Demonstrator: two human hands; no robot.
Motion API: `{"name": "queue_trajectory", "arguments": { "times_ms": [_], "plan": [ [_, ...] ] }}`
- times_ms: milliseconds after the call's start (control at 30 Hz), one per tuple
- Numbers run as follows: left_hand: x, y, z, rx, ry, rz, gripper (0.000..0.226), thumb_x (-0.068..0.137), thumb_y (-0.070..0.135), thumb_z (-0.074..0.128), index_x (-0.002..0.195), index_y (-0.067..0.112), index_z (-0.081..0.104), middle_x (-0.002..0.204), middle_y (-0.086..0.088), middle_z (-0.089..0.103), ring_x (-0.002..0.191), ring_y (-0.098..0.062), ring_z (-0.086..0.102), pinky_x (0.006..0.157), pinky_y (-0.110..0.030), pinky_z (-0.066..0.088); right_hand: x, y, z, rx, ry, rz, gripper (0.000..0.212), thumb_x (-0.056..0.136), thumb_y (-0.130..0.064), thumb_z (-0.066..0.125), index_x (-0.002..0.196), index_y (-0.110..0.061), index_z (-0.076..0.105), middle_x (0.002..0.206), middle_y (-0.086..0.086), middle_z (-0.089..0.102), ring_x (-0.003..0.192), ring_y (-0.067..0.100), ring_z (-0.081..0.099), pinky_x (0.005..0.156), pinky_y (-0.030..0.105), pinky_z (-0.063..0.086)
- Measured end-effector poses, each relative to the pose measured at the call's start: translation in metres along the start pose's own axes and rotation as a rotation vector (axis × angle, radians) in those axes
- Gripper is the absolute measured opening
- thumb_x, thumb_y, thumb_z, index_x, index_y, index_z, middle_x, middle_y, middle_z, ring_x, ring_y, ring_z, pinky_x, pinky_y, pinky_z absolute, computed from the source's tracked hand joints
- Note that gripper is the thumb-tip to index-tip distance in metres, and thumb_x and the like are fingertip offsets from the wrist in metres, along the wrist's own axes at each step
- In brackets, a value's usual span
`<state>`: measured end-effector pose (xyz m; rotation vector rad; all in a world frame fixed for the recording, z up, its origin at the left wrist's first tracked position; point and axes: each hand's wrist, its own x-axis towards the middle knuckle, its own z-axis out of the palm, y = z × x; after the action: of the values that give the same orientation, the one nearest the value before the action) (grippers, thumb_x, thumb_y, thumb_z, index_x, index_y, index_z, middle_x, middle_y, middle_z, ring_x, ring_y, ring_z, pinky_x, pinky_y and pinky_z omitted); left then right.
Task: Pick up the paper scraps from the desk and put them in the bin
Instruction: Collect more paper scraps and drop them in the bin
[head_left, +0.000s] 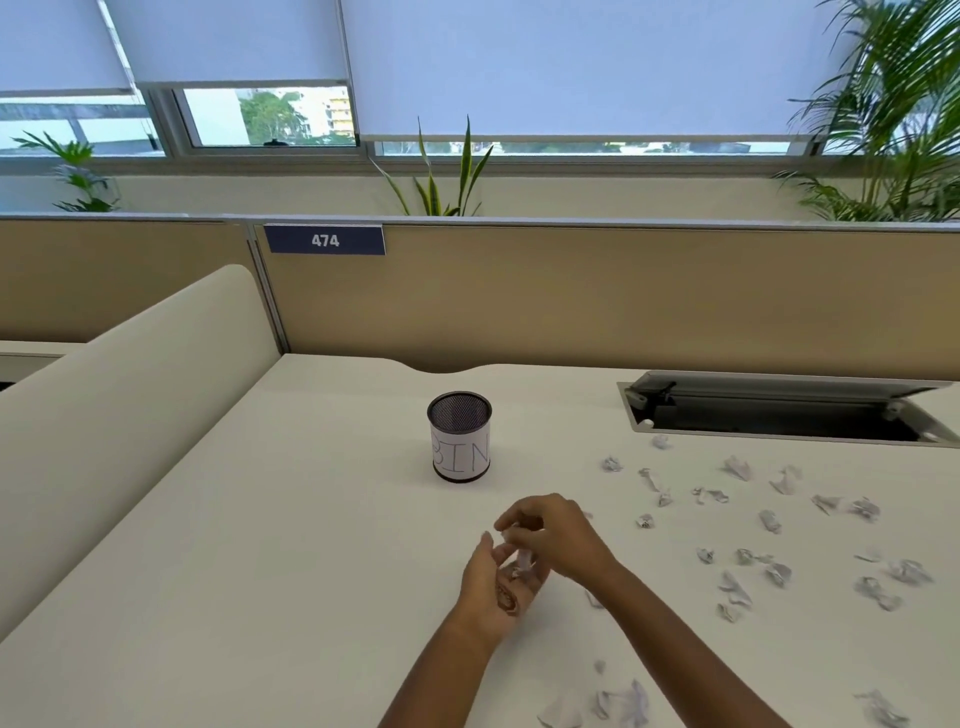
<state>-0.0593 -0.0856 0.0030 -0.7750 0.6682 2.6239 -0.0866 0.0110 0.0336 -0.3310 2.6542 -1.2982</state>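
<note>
Pinching a crumpled paper scrap (524, 558) in the curled fingertips of the right hand (553, 530), just over the left hand (493, 584), which is cupped palm-up and carrying what is gathered. Best to keep that palm level and low over the table (311, 545), then tip it squarely above the mesh bin (460, 436) just beyond, hand-lettered "BIN" on its white wrap. Leaving many loose scraps (769, 519) scattered to the right. Reading "474" on the blue partition sign (324, 240).
</note>
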Motion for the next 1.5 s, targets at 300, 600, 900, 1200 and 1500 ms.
{"name": "queue_trajectory", "arguments": {
  "times_ms": [300,600,900,1200,1500],
  "plan": [
    [0.013,0.050,0.038,0.096,0.073,0.040,0.030,0.095,0.008,0.036,0.070,0.007,0.051,0.034,-0.006,0.057,0.028,-0.013,0.057,0.028,-0.011,0.034,0.005,0.039,-0.037,-0.204,0.145,0.119,0.028,0.084,-0.002,0.059,0.112,-0.008,0.062,0.126,0.011,0.058,0.114,0.022,0.054,0.090,0.022,0.039],
    [0.026,0.117,0.125,0.321,0.154,0.368,0.009,0.098,0.020,0.040,0.100,0.012,0.043,0.077,-0.006,0.037,0.069,-0.017,0.041,0.064,-0.023,0.040,0.010,0.062,-0.011,-0.265,-0.121,0.291,0.080,0.088,-0.036,0.058,0.145,-0.013,0.007,0.154,0.020,0.004,0.144,0.032,0.003,0.117,0.035,0.012],
    [0.034,0.101,0.122,0.718,0.224,0.557,0.043,0.096,0.018,0.041,0.139,0.009,0.039,0.131,-0.013,0.047,0.128,-0.023,0.043,0.102,-0.028,0.041,0.001,0.059,0.032,-0.501,-0.089,-0.030,0.039,0.096,-0.010,0.037,0.134,-0.020,0.039,0.150,0.005,0.027,0.140,0.020,0.020,0.104,0.038,0.038],
    [0.030,0.031,0.062,0.930,0.119,0.756,0.032,0.092,-0.006,0.033,0.086,0.009,0.060,0.087,-0.009,0.057,0.069,-0.013,0.053,0.061,-0.017,0.047,0.014,0.058,0.002,-0.446,0.119,0.051,0.024,0.090,-0.002,0.042,0.100,0.000,0.063,0.111,0.014,0.063,0.105,0.026,0.056,0.085,0.034,0.042],
    [0.017,-0.006,0.049,0.178,0.045,-0.023,0.042,0.099,0.036,0.033,0.078,0.010,0.057,0.060,-0.012,0.068,0.061,-0.022,0.067,0.052,-0.025,0.054,0.016,0.020,-0.011,0.095,0.288,0.043,0.014,0.083,-0.007,0.061,0.091,-0.006,0.073,0.091,0.009,0.075,0.072,0.008,0.063,0.059,0.000,0.042]
  ]
}}
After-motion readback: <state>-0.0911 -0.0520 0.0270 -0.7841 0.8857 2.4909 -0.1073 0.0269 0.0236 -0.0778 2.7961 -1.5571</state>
